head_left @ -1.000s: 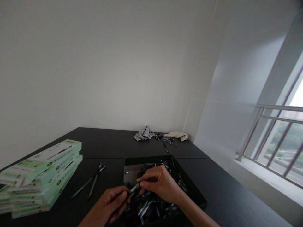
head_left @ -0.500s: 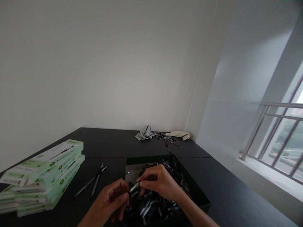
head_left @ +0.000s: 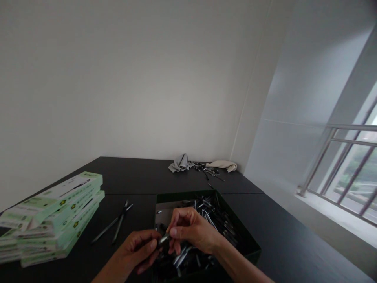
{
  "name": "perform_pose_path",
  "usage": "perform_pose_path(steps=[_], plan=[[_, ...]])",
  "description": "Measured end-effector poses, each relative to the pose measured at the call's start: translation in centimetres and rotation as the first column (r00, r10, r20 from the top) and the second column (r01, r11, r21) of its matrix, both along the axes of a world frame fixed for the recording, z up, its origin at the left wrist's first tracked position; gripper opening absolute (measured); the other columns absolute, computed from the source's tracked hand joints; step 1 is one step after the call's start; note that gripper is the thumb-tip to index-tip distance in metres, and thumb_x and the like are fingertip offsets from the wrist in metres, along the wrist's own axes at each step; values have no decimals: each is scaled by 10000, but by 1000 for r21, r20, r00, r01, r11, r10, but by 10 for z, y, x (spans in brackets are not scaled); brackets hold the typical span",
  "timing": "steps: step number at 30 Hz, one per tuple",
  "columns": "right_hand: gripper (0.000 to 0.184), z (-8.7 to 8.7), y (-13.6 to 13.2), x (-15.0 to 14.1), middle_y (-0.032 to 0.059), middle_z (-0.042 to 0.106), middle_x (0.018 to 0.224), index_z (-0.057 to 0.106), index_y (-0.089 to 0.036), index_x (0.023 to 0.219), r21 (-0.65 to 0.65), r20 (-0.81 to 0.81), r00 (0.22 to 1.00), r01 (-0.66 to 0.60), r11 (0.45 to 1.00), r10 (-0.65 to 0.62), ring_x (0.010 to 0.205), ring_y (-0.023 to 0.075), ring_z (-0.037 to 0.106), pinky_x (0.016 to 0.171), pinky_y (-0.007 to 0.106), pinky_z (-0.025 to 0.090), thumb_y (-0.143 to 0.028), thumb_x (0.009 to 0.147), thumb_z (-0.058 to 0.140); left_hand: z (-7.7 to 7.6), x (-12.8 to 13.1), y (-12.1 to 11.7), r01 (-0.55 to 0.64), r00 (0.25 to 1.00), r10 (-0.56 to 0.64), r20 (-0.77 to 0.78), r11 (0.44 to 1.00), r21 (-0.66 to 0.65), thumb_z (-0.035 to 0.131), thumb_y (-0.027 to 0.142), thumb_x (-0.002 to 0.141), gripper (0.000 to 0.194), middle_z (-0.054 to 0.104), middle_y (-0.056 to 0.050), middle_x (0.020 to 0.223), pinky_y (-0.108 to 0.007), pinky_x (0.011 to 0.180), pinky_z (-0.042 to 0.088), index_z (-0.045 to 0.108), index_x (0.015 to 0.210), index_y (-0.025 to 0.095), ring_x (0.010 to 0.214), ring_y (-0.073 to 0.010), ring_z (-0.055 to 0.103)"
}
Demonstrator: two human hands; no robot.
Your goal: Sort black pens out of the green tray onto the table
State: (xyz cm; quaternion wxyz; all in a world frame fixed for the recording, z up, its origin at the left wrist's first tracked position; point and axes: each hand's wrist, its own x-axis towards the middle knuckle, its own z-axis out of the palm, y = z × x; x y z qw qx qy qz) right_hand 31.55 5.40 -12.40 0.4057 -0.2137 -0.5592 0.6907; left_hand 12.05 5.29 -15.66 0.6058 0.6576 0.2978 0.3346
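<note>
Between the fingertips of both hands is a short, shiny dark pen part. My left hand pinches its left end, and my right hand grips the right end between thumb and fingers. Below them lies a dark green box full of loose dark and clear pen parts. Fingers hide much of the held piece, so its exact kind is unclear.
Two dark pens lie crossed on the black table. Green-and-white cartons are stacked at the left. Near the wall sit a grey cloth, a pile of thin dark parts and a beige cloth.
Both hands have shifted slightly left, the right one also a little down. They still hold the pen part between them, its ends now closer to the fingertips.
</note>
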Motion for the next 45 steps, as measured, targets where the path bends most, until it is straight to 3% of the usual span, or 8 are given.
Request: perform_pose_path(steps=[9,17,24,31,35,38,41,45], plan=[[352,7,-9,-12,-20,634,573,521,-149,754,159,4,991,135,978,-137,482,91,614,443,172,482,-427,741,736,-3,4,-7,-26,990,35,139,997,-70,604,600,776,462,457,29,557,-205,405,156,709,778,150,452,-55,250],[366,2,-4,-16,-7,649,599,534,-144,788,60,-53,993,105,993,-102,502,98,635,433,151,462,-424,721,759,-3,4,-3,-23,979,49,199,991,-129,647,554,769,409,443,44,541,-197,399,131,692,755,148,443,-48,225],[340,7,-4,-20,-7,639,576,550,-140,770,98,-37,989,144,985,-141,475,89,601,417,150,436,-416,736,746,5,8,-11,-59,964,108,243,978,-199,694,529,744,400,465,36,557,-178,405,137,698,745,130,460,-42,241],[413,2,3,-19,-9,631,672,570,-140,998,103,141,958,236,966,-250,473,70,566,503,190,459,-514,825,602,4,1,1,-160,915,263,307,933,-323,760,413,722,297,538,43,594,-154,469,377,642,703,141,482,-42,435],[265,-1,1,-16,-12,604,675,598,-133,930,230,324,908,198,953,-267,498,73,549,517,191,446,-388,868,560,-3,-10,12,-301,876,404,262,885,-356,726,254,764,200,685,-23,820,-272,746,541,611,905,170,711,-122,660],[167,1,-7,-16,-13,599,662,621,-143,904,350,481,841,75,934,-248,542,90,568,532,188,442,-274,877,521,-6,-18,19,-415,857,474,199,866,-278,637,210,810,259,701,-57,955,-343,867,535,552,1053,180,859,-167,697],[163,4,-14,-17,-12,613,660,645,-156,930,440,586,757,2,898,-289,578,106,599,533,177,435,-229,861,517,-5,-32,31,-531,836,540,100,841,-99,548,291,857,350,674,-56,994,-358,809,562,479,1185,187,928,-210,688],[184,9,-19,-17,-6,630,665,666,-158,929,487,653,689,-65,871,-314,598,110,617,539,163,426,-216,850,510,-10,-63,58,-709,655,743,-134,666,232,520,311,896,375,636,-42,969,-360,677,564,431,1236,179,771,-194,670]])
